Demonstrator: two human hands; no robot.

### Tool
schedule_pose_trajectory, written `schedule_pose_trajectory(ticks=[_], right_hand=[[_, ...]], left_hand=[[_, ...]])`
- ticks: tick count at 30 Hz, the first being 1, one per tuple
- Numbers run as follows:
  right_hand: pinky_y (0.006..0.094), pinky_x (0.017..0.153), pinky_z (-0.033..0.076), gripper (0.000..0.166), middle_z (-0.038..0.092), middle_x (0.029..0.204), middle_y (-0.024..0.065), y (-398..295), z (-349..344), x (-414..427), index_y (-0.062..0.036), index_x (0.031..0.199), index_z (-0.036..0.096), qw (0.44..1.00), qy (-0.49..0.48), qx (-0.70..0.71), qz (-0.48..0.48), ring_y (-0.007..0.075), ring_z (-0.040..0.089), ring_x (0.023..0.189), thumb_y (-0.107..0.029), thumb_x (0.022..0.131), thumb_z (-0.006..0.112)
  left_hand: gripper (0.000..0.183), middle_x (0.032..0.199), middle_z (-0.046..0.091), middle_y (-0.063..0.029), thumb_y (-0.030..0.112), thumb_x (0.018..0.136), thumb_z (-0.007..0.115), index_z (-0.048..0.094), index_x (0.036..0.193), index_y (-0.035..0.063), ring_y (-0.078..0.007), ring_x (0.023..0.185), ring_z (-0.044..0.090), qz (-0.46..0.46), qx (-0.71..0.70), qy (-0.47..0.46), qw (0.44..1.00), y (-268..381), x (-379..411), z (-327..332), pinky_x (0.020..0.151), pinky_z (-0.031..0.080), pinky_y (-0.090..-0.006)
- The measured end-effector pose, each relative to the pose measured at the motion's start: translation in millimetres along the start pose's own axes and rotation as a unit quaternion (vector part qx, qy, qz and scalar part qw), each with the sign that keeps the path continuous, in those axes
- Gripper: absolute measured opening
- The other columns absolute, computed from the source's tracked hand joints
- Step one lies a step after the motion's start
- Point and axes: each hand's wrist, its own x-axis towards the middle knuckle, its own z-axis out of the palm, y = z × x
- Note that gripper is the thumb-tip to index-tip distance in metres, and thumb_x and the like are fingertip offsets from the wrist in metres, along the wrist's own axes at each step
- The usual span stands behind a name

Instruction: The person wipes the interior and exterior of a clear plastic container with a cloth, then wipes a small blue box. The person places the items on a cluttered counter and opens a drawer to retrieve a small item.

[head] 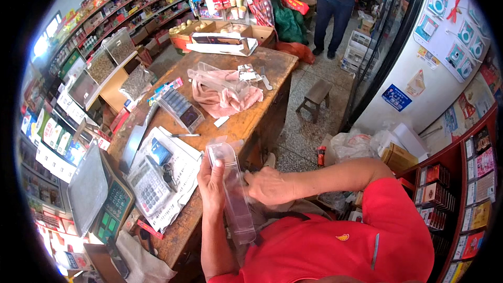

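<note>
My left hand (212, 182) grips a long clear plastic box (238, 200) near its upper end, thumb laid over its edge. Close against the box's right side is my right hand (271, 185), its fingers curled; whether it holds something cannot be told. A pink cloth (220, 98) lies crumpled on the wooden table (285, 61), with another clear plastic holder (220, 78) on top of it. Left of the cloth sits a clear case of dark packs (180, 109). A pen (184, 135) and a calculator (151, 188) rest on or beside a newspaper (188, 157).
A digital scale (114, 208) stands at the table's near left. Boxes of produce (212, 27) are past the far end. A small wooden stool (315, 96) is on the floor, and a person (336, 8) stands beyond it. A red shelf of packs (458, 188) is at right.
</note>
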Motion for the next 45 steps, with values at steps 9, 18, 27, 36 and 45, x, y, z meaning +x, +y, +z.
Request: schedule_pose_trajectory(ticks=[9, 18, 27, 36, 45], right_hand=[[0.0353, 0.047, 0.053, 0.049, 0.061, 0.079, 0.0155, 24, -13, 2, -0.0030, 0.130, 0.050, 0.984, 0.006, -0.181, 0.003, 0.0260, 0.065, 0.062, -0.014, 0.082, 0.053], [0.0412, 0.054, 0.054, 0.031, 0.059, 0.081, 0.0207, 36, -20, -8, 0.0050, 0.098, 0.057, 0.989, 0.120, -0.086, 0.017, 0.0319, 0.065, 0.065, -0.018, 0.078, 0.062], [0.0461, 0.059, 0.052, 0.040, 0.055, 0.085, 0.0228, 4, 20, -23, -0.0033, 0.121, 0.053, 0.976, 0.132, 0.076, 0.156, 0.0382, 0.064, 0.072, -0.015, 0.083, 0.057], [0.0404, 0.063, 0.052, 0.028, 0.052, 0.085, 0.0154, 9, 32, -29, -0.0075, 0.113, 0.058, 0.975, 0.169, -0.001, 0.141, 0.0295, 0.061, 0.078, -0.019, 0.088, 0.055], [0.0381, 0.057, 0.050, 0.030, 0.052, 0.083, 0.0162, 25, 26, -45, -0.0057, 0.115, 0.056, 0.968, 0.189, -0.022, 0.162, 0.0273, 0.060, 0.070, -0.015, 0.086, 0.055]], left_hand=[[0.053, 0.118, 0.060, -0.0061, 0.027, 0.099, 0.055, 0.042, 0.141, -0.0024, -0.0124, 0.104, 0.055, -0.078, -0.060, -0.052, 0.994, -1, -8, -4, 0.092, 0.044, -0.0269], [0.039, 0.108, 0.062, -0.0054, 0.029, 0.101, 0.046, 0.054, 0.124, -0.0016, -0.0118, 0.092, 0.058, -0.139, -0.112, -0.064, 0.982, -23, -19, 3, 0.080, 0.046, -0.0269], [0.062, 0.124, 0.056, -0.0100, 0.025, 0.090, 0.067, 0.040, 0.138, -0.0017, -0.0174, 0.109, 0.055, -0.103, -0.179, -0.078, 0.975, -59, -35, 0, 0.095, 0.044, -0.0312], [0.071, 0.122, 0.053, -0.0094, 0.030, 0.087, 0.070, 0.034, 0.140, -0.0019, -0.0189, 0.110, 0.052, -0.130, -0.208, -0.065, 0.967, -59, -76, 0, 0.096, 0.042, -0.0341], [0.080, 0.113, 0.061, -0.0053, 0.062, 0.085, 0.059, 0.046, 0.138, 0.0039, -0.0160, 0.097, 0.055, -0.269, -0.050, -0.089, 0.958, -46, -141, -6, 0.080, 0.044, -0.0303]])
